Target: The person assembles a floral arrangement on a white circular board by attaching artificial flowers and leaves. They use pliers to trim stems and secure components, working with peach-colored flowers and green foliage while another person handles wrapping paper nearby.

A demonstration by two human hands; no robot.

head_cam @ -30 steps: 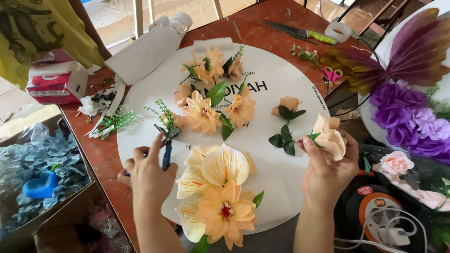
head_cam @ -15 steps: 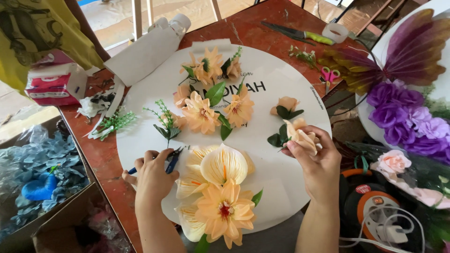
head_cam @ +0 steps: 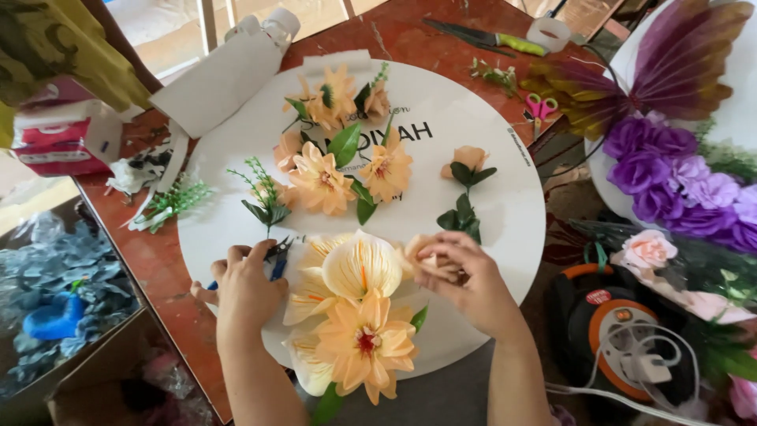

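Observation:
A round white board (head_cam: 489,197) lies on a red-brown table and carries peach artificial flowers. My left hand (head_cam: 246,288) grips blue-handled cutters (head_cam: 277,259) at the board's left edge, just below a green leafy sprig (head_cam: 264,197). My right hand (head_cam: 465,284) holds a small peach flower bud (head_cam: 419,251) against the right side of a large cream lily (head_cam: 359,268). Below the lily sits an orange bloom (head_cam: 364,341). A cluster of orange flowers (head_cam: 339,170) fills the board's upper middle. A peach rosebud with dark leaves (head_cam: 467,185) lies on the right part.
Purple roses (head_cam: 678,177) and a purple butterfly wing (head_cam: 670,63) stand at right. An orange cable reel (head_cam: 623,331) sits at lower right. Pink scissors (head_cam: 539,109), a green-handled knife (head_cam: 489,35), a white bottle (head_cam: 229,71) and a tissue pack (head_cam: 63,142) surround the board.
My right hand moved the peach bud left and down, from the board's right side to the lily. My left hand with the cutters shifted slightly right.

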